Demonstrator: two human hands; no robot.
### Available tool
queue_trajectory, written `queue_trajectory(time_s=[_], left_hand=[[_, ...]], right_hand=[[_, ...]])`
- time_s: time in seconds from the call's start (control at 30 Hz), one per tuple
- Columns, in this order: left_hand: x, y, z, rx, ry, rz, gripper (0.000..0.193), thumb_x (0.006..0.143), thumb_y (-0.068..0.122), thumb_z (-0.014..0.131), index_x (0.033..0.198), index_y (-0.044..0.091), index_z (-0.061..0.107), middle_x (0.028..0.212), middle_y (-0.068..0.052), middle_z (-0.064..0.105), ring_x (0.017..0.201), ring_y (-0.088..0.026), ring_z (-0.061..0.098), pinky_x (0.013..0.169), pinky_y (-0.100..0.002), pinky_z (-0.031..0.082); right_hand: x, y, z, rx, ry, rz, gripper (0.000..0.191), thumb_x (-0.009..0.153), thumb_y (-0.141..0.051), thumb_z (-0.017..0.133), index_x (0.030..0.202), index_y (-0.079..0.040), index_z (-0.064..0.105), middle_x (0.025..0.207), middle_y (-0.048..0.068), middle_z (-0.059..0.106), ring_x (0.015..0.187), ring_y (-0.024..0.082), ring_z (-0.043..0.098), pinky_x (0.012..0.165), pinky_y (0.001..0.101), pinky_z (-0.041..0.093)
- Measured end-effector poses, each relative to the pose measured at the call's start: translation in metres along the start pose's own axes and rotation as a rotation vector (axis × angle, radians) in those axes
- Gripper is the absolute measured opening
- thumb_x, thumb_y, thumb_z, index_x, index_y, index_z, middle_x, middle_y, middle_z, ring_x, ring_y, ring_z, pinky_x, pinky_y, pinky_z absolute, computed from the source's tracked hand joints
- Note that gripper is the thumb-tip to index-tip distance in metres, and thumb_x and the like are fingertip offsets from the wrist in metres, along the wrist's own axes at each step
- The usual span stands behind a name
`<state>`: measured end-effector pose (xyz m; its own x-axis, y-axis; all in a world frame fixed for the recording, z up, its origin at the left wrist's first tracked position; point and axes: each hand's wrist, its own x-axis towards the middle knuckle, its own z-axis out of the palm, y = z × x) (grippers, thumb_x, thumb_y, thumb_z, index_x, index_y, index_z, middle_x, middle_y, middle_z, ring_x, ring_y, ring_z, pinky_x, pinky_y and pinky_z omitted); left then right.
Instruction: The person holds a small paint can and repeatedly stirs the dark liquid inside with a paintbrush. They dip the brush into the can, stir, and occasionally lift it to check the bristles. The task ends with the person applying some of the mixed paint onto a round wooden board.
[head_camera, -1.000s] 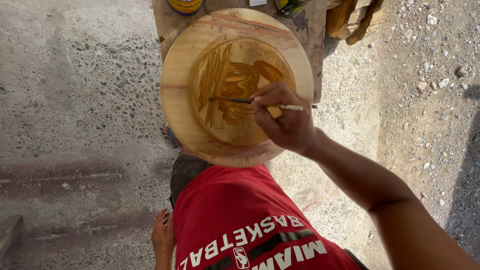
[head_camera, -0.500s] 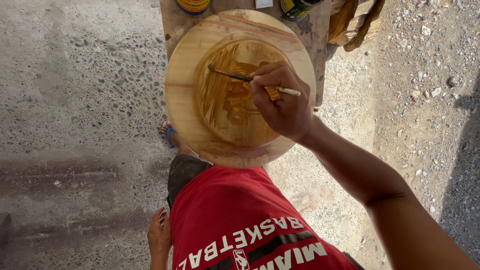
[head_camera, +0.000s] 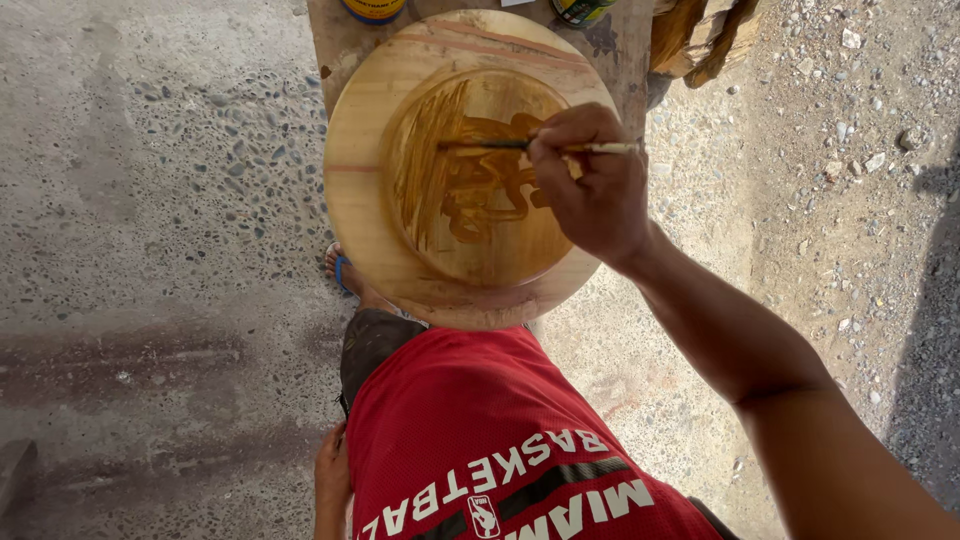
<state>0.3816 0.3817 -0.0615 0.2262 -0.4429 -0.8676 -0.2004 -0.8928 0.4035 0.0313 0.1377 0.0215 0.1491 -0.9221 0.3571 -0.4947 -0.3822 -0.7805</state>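
- brush (head_camera: 500, 145) now lies flat across the upper part of the recess, tip further left than half a second ago
- right hand (head_camera: 590, 185) closed around the brush handle
- round wooden dish (head_camera: 365, 215) sits on a plank (head_camera: 335, 40), wet brown streaks in its centre
- left hand (head_camera: 332, 478) hangs by the red shirt (head_camera: 470, 430), grip unclear

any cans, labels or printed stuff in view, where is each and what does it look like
Can: top edge, behind the round wooden plate, yellow rim over blue, mostly cut off.
Second can: top edge, further right, green and yellow label, mostly cut off.
Red shirt: bottom centre, white lettering, small badge.
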Motion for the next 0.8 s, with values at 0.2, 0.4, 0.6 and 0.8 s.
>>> queue_trajectory(time_s=[0.2,0.4,0.6,0.8], left_hand=[[-0.004,0.005,0.001,0.153,0.0,-0.115,0.051,0.101,0.029,0.052,0.143,0.0,0.059,0.136,-0.022,0.067,0.117,-0.033,0.07,0.098,-0.044,0.057],[-0.007,0.003,0.005,0.236,0.047,-0.131,0.048,0.103,0.033,0.051,0.138,0.003,0.064,0.133,-0.02,0.07,0.117,-0.033,0.07,0.099,-0.044,0.055],[-0.008,0.003,0.002,0.26,0.103,-0.177,0.051,0.105,0.038,0.043,0.144,0.009,0.06,0.139,-0.018,0.063,0.122,-0.032,0.067,0.102,-0.046,0.055],[-0.012,0.005,0.009,0.283,0.071,-0.221,0.05,0.105,0.038,0.046,0.143,0.008,0.059,0.138,-0.018,0.065,0.122,-0.033,0.067,0.103,-0.046,0.054]], right_hand=[[-0.027,-0.02,-0.006,-0.047,-0.099,-0.118,0.014,0.098,0.006,0.063,0.102,-0.004,0.053,0.096,0.012,0.066,0.075,0.013,0.068,0.06,0.0233,0.057],[-0.004,0.01,-0.013,0.008,0.061,-0.033,0.011,0.106,0.006,0.061,0.108,-0.003,0.055,0.1,0.013,0.068,0.08,0.014,0.071,0.066,0.0249,0.063],[-0.051,-0.012,-0.012,-0.028,-0.107,-0.107,0.016,0.096,0.003,0.066,0.098,-0.006,0.053,0.09,0.012,0.069,0.07,0.011,0.067,0.056,0.0216,0.056],[-0.011,0.012,-0.029,-0.06,0.092,-0.06,0.012,0.107,0.006,0.06,0.111,-0.003,0.054,0.1,0.014,0.068,0.082,0.014,0.071,0.068,0.0252,0.062]])
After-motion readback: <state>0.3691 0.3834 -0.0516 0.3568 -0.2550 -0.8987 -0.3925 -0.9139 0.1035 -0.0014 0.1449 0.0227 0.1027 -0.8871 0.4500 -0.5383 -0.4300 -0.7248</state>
